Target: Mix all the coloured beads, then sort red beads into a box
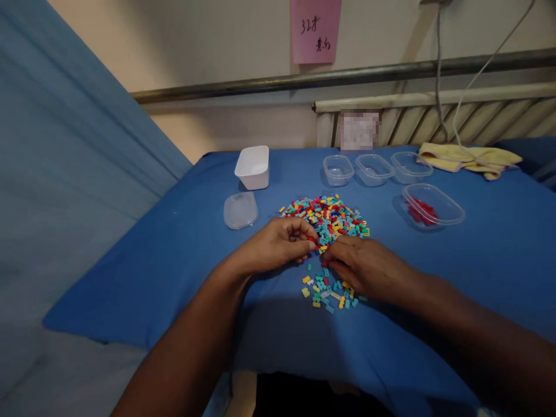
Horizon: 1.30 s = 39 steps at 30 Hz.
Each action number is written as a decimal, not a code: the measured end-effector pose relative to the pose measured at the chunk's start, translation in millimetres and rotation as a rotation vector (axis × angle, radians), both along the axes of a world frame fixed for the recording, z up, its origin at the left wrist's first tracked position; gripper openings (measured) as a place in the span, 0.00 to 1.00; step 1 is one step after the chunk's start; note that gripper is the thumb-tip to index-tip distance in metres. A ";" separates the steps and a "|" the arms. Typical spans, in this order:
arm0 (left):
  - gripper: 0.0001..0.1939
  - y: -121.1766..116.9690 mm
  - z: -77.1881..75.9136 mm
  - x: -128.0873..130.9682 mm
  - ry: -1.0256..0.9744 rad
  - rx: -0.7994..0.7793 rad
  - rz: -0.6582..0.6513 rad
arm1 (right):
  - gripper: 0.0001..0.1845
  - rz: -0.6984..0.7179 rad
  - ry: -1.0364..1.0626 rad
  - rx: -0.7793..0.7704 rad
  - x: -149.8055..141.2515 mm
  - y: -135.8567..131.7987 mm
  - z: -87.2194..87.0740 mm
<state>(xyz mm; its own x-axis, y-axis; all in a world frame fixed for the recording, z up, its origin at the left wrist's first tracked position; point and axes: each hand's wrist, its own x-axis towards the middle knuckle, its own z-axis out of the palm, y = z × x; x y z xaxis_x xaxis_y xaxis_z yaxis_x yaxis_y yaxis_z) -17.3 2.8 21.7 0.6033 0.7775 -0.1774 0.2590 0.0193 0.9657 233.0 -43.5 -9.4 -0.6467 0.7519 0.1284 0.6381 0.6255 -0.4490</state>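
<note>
Bare forearms point(182, 347) nearest the camera, coming in from both lower corners. Far left: pale blue hanging fabric curtain point(82, 145). Next, table covered in dark blue cloth point(174, 278). On it, shallow rounded-square translucent plastic piece point(240, 209), just in front of deep white rectangular plastic tub point(254, 162). Left hand point(280, 246): fingers curled, thumb and fingertips narrow, holding small red plastic brick point(311, 238) at left edge of the pile. Pink handwritten paper sheet point(316, 29) on wall above. Multicoloured heap of small plastic bricks point(328, 211) mid-table, past the fingertips; smaller loose scatter of mostly teal and yellow bricks point(330, 295) on the near side. Right hand point(369, 266): fingers bunched, narrow, pointing down by the heap's near edge, red at the tips; cannot tell if gripped. Behind, 3 clear plastic containers point(338, 180) in a row; right of the heap, 1 larger clear plastic container point(447, 211) with red bricks point(421, 212) inside. Crumpled yellow cloth point(469, 157) at far right.
</note>
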 end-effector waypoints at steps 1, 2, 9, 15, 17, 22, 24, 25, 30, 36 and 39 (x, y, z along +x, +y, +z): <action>0.17 0.8 0.7 0.2 0.001 -0.009 0.018 | 0.09 0.007 -0.001 0.002 -0.1 0.4 0.0; 0.18 1.4 1.3 0.5 0.001 -0.006 0.037 | 0.10 0.016 -0.005 0.003 -0.4 0.8 0.1; 0.15 3.5 0.0 2.8 -0.051 0.047 0.079 | 0.11 0.016 -0.021 0.032 -2.0 3.0 1.4; 0.16 5.6 -4.5 2.3 -0.040 0.036 0.072 | 0.12 0.059 -0.070 0.020 0.5 2.4 0.7; 0.16 6.0 -5.3 2.2 -0.041 0.027 0.070 | 0.11 0.051 -0.057 0.011 1.3 2.1 1.1; 0.16 6.0 -4.6 2.8 -0.035 0.037 0.065 | 0.09 0.066 0.015 -0.032 0.8 3.0 3.4; 0.16 5.8 -3.8 2.8 -0.034 0.046 0.065 | 0.10 0.077 0.016 -0.044 -0.6 4.1 4.4; 0.16 5.7 -3.5 2.8 -0.032 0.048 0.063 | 0.10 0.084 0.009 -0.046 -1.3 4.6 4.9; 0.16 5.7 -5.0 1.3 -0.017 0.045 0.056 | 0.14 0.111 -0.077 -0.047 -3.7 5.2 5.9; 0.17 6.9 -7.2 1.2 -0.026 0.044 0.065 | 0.08 0.087 -0.147 -0.002 -5.3 3.6 10.0; 0.16 6.4 -5.2 2.8 -0.045 0.033 0.055 | 0.09 0.089 -0.171 0.008 -7.4 3.4 12.2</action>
<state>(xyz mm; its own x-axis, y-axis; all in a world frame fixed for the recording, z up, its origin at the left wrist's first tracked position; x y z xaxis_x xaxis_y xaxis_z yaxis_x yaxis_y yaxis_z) -14.6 9.2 16.5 0.5660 0.8149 -0.1246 0.2145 0.0004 0.9767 225.6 -40.1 2.7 -0.7236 0.6900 0.0168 0.6466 0.6861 -0.3334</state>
